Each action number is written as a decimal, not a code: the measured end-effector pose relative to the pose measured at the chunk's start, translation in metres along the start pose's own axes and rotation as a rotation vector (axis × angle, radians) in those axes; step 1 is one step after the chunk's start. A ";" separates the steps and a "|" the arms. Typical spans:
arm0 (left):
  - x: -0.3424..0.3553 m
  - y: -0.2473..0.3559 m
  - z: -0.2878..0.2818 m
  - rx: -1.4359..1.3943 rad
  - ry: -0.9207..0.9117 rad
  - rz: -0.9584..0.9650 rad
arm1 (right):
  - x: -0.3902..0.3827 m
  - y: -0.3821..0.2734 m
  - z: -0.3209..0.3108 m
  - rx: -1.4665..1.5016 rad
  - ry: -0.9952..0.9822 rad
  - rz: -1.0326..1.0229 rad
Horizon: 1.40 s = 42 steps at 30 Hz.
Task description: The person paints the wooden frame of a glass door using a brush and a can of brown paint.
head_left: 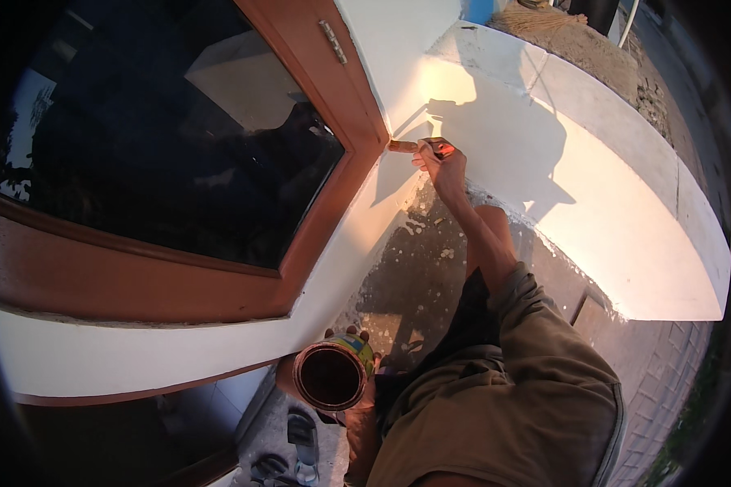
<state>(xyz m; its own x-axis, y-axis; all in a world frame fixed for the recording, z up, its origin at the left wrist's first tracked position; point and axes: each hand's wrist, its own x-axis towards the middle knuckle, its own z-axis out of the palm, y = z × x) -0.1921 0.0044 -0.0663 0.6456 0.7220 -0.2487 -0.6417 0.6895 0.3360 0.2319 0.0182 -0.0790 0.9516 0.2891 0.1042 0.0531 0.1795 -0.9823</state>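
Note:
My right hand (pixel 437 162) grips a paintbrush (pixel 406 146) with a red part on its handle, its head touching the outer edge of the brown window frame (pixel 365 142) where it meets the white wall. My left hand (pixel 360 351) is closed round a round paint can (pixel 329 373) with a colourful label and a dark inside, held low beside my knee; much of that hand is behind the can. The window's dark glass (pixel 162 154) fills the upper left.
A low curved white wall (pixel 642 227) borders my right, casting and catching shadows. The paint-spotted concrete floor (pixel 406 268) lies between the walls. Dark sandals (pixel 300 434) sit at the bottom left. A straw broom (pixel 532 18) lies beyond the wall, and paving (pixel 666 381) is at the far right.

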 end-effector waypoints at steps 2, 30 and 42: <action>-0.001 -0.001 0.004 -0.008 0.034 0.009 | 0.013 0.006 0.007 0.020 -0.029 -0.025; -0.001 0.010 0.005 0.020 -0.036 -0.015 | -0.073 0.059 0.030 0.469 -0.256 0.103; -0.003 0.009 0.007 0.016 0.021 -0.036 | -0.132 0.054 0.065 0.502 -0.108 0.190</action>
<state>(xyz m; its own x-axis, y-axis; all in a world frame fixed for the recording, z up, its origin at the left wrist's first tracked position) -0.1962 0.0080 -0.0560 0.6591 0.6982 -0.2795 -0.6116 0.7139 0.3411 0.0897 0.0507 -0.1360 0.8925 0.4503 -0.0270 -0.2932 0.5335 -0.7934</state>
